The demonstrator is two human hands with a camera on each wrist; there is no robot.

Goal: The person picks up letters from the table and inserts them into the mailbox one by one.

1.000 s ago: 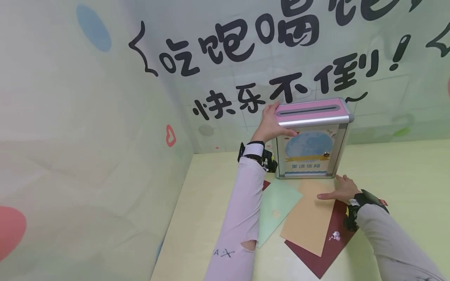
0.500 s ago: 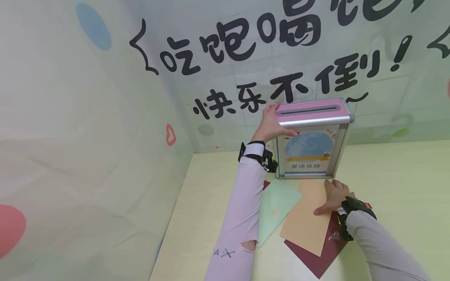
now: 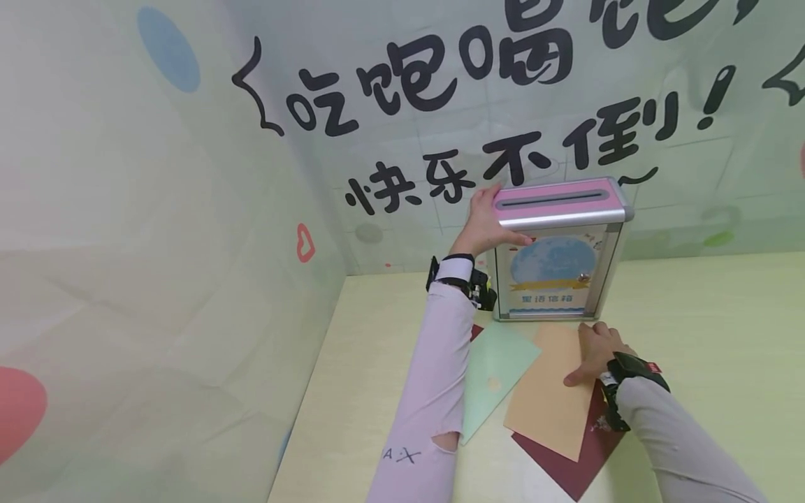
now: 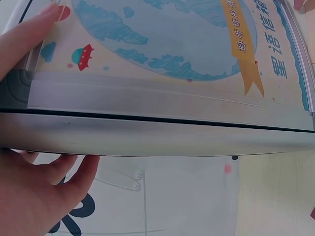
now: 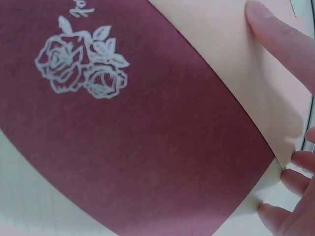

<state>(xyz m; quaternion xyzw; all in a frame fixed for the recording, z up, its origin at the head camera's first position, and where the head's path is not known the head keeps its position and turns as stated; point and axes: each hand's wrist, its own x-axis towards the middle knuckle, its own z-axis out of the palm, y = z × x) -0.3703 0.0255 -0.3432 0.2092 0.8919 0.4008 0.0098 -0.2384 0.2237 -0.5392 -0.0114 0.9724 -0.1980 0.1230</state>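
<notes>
A letter box (image 3: 553, 269) with a pink slotted top and a clear front stands upright against the back wall. My left hand (image 3: 483, 227) grips its upper left side, thumb on the front, with the other fingers (image 4: 83, 177) around behind it. Before the box, a tan envelope (image 3: 544, 409) overlaps a dark red envelope (image 3: 580, 471) printed with white roses. My right hand (image 3: 596, 354) is at the upper right of the tan envelope: its thumb rests on the paper, and the other fingertips (image 5: 290, 181) sit right at its edge, low on the table.
A mint green envelope (image 3: 497, 374) lies left of the tan one, beside my left forearm. A small dark red corner (image 3: 476, 331) shows behind it. The pale table (image 3: 371, 391) meets a patterned side wall (image 3: 220, 314) at left and a lettered wall (image 3: 402, 244) behind.
My right hand has come left and slightly down from the box's lower right corner onto the edge of the tan envelope. The left hand and the box stay in place.
</notes>
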